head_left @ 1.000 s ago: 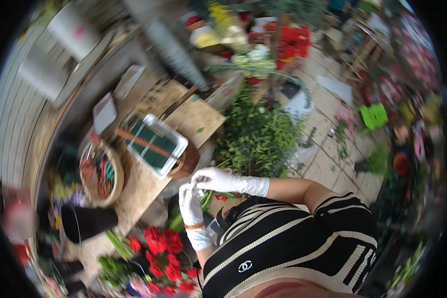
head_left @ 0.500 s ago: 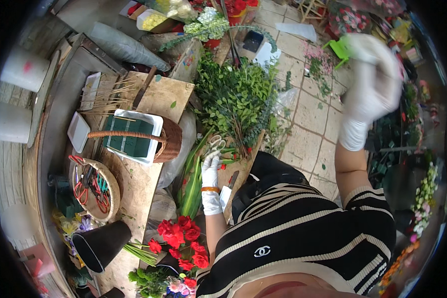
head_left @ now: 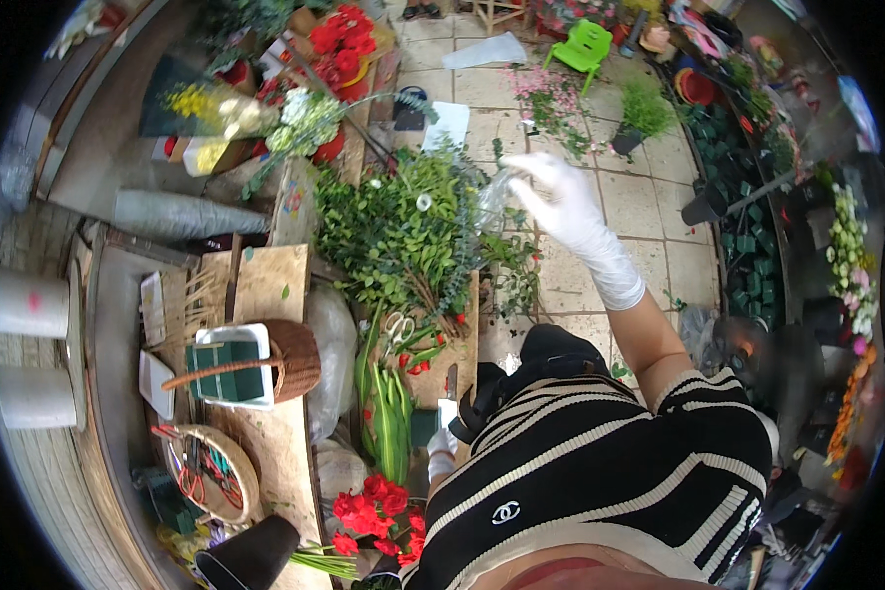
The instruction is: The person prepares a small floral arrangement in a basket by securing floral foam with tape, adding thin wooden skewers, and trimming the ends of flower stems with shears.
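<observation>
My left hand point(head_left: 442, 444), in a white glove, is low by the front of my striped top. Its fingers are small and partly hidden, close to the pale blade of a knife point(head_left: 448, 411) and a dark green block point(head_left: 424, 429); I cannot make out a grip on either. White-handled scissors point(head_left: 398, 330) lie farther off, among cut stems. My gloved right hand point(head_left: 565, 202) is raised at the right of a heap of leafy green branches point(head_left: 393, 216), thumb and fingers apart. Its fingertips overlap the edge of crumpled clear plastic point(head_left: 492, 202); nothing is visibly gripped.
Left stands a bench point(head_left: 280, 433) with a wicker basket point(head_left: 295, 362) holding green foam, and a round tool basket point(head_left: 236, 472). Red roses point(head_left: 374, 506) and long green leaves point(head_left: 388, 423) lie nearer. A green chair point(head_left: 580, 51) and potted plant point(head_left: 644, 113) stand on the tiled floor.
My right hand has come down and left toward the branches. My left hand has drawn back from the scissors, which stay on the work surface. The view has shifted, showing more floor.
</observation>
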